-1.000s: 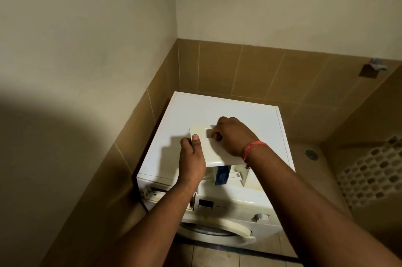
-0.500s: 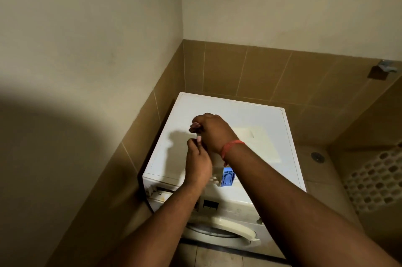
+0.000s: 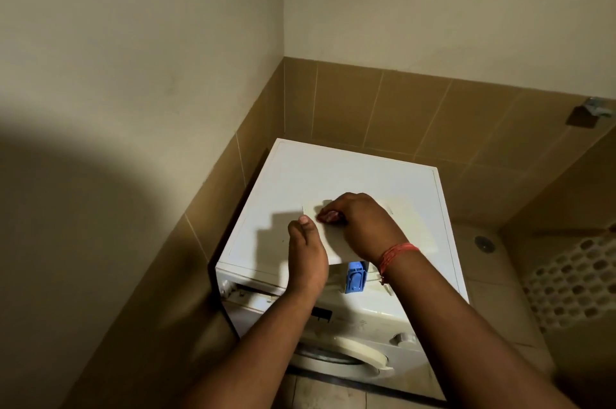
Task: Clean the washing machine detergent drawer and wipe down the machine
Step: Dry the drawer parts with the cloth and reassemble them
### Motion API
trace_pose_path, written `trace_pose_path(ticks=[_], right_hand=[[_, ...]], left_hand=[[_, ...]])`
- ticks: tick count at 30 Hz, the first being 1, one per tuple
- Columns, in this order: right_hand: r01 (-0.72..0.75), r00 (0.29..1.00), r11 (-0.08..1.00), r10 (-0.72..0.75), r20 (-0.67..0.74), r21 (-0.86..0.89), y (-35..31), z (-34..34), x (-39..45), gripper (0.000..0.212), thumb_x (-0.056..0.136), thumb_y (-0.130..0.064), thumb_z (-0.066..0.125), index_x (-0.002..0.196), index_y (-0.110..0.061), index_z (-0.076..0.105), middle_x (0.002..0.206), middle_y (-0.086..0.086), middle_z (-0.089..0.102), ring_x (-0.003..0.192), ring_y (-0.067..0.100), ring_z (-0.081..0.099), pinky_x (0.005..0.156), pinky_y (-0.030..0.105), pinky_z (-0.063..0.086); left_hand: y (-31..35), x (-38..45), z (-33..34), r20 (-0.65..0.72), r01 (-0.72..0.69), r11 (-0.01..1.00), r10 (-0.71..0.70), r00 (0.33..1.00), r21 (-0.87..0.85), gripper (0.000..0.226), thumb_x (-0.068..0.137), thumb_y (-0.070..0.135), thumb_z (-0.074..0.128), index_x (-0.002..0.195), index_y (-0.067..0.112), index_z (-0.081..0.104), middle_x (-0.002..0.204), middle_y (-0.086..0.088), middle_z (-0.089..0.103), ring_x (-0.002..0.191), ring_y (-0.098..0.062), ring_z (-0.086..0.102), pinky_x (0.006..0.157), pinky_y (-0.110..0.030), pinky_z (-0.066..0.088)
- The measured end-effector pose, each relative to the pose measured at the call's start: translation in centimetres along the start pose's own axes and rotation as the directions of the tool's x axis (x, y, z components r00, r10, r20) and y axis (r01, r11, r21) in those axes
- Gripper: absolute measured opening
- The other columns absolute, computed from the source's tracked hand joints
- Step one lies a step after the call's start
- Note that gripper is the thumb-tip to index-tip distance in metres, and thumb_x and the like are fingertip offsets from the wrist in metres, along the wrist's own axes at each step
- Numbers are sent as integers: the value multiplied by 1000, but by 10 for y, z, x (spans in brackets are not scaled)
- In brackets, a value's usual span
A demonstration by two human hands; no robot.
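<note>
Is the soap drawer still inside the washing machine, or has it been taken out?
Out. The detergent drawer is held above the washing machine top by both hands, and its slot at the front gapes empty.

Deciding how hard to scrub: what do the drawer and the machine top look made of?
Detergent drawer: seemingly cream moulded plastic, matt, slightly yellowed; its blue insert looks like glossier plastic. Washing machine top: smooth white panel with a soft sheen, painted metal or laminate, cannot tell which.
</note>
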State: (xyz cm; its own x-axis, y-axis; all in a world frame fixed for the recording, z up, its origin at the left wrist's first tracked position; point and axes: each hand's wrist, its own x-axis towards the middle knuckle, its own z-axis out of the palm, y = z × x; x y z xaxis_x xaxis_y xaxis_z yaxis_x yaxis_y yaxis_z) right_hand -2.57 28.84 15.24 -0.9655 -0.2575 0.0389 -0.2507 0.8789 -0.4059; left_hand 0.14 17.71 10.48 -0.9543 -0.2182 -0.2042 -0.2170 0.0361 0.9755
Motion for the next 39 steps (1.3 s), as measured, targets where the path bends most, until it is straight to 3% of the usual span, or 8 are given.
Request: trace_pose_path(ticks=[5, 9, 13, 16, 22, 32, 35, 39], right_hand=[[-23, 976, 995, 1, -216, -99, -5, 9, -31, 40, 80, -5, 50, 108, -22, 72, 106, -2, 69, 102, 22, 58, 90, 34, 46], [155, 972, 987, -161, -169, -48, -29, 19, -50, 30, 77, -6, 48, 90, -25, 69, 98, -9, 68, 97, 14, 57, 82, 33, 48], [38, 975, 999, -35, -219, 9, 12, 10, -62, 45, 68, -1, 72, 103, -28, 73, 110, -13, 68, 109, 8, 56, 93, 30, 48], [-99, 952, 995, 88, -294, -20, 23, 6, -65, 49, 66, -1, 73, 107, -27, 73, 111, -10, 69, 107, 13, 57, 92, 35, 50], [183, 964, 982, -188, -187, -46, -18, 14, -68, 50, 70, 1, 60, 110, -27, 72, 114, -10, 67, 110, 15, 58, 85, 35, 51], [132, 961, 986, -153, -231, -102, 9, 7, -76, 41, 76, -7, 62, 109, -30, 72, 118, -13, 65, 115, 15, 56, 86, 40, 50], [250, 948, 961, -267, -172, -116, -13, 18, -69, 45, 78, -11, 50, 113, -31, 70, 120, -13, 64, 117, 15, 54, 87, 35, 48], [275, 946, 958, -285, -157, -86, 7, 11, -83, 46, 80, -10, 47, 113, -31, 71, 122, -14, 63, 118, 13, 53, 92, 31, 46]], left_hand=[[-1, -4, 5, 26, 41, 993, -39, 999, -112, 50, 106, 43, 19, 133, 9, 44, 108, -1, 48, 102, -17, 46, 86, -24, 30], [-11, 4, 7, 72, 123, 927, -104, 992, -355, 59, 94, 65, 24, 90, 12, 48, 66, -1, 52, 69, -15, 53, 73, -32, 46], [-19, 7, 8, 214, 273, 874, -200, 956, -402, 100, 74, 92, 28, 138, 19, 51, 128, -7, 65, 118, -19, 61, 106, -44, 44], [-13, 4, 10, 237, 289, 864, -204, 950, -413, 97, 72, 86, 27, 140, 22, 50, 129, -7, 66, 121, -25, 60, 110, -49, 40], [-4, 2, 4, 315, 303, 798, -150, 937, -520, 87, 98, 65, 14, 112, -3, 68, 111, -25, 70, 103, -32, 69, 83, -34, 58], [-10, 12, 4, 343, 318, 751, -129, 930, -579, 64, 102, 56, 24, 103, 8, 67, 99, -15, 73, 89, -29, 69, 66, -34, 53], [-11, 12, 1, 398, 368, 748, -151, 905, -553, 78, 100, 61, 25, 117, -2, 67, 118, -26, 67, 109, -37, 66, 75, -32, 58], [-7, 13, -2, 353, 327, 731, -126, 927, -599, 68, 103, 54, 26, 100, 6, 73, 104, -20, 73, 97, -32, 70, 86, -41, 56]])
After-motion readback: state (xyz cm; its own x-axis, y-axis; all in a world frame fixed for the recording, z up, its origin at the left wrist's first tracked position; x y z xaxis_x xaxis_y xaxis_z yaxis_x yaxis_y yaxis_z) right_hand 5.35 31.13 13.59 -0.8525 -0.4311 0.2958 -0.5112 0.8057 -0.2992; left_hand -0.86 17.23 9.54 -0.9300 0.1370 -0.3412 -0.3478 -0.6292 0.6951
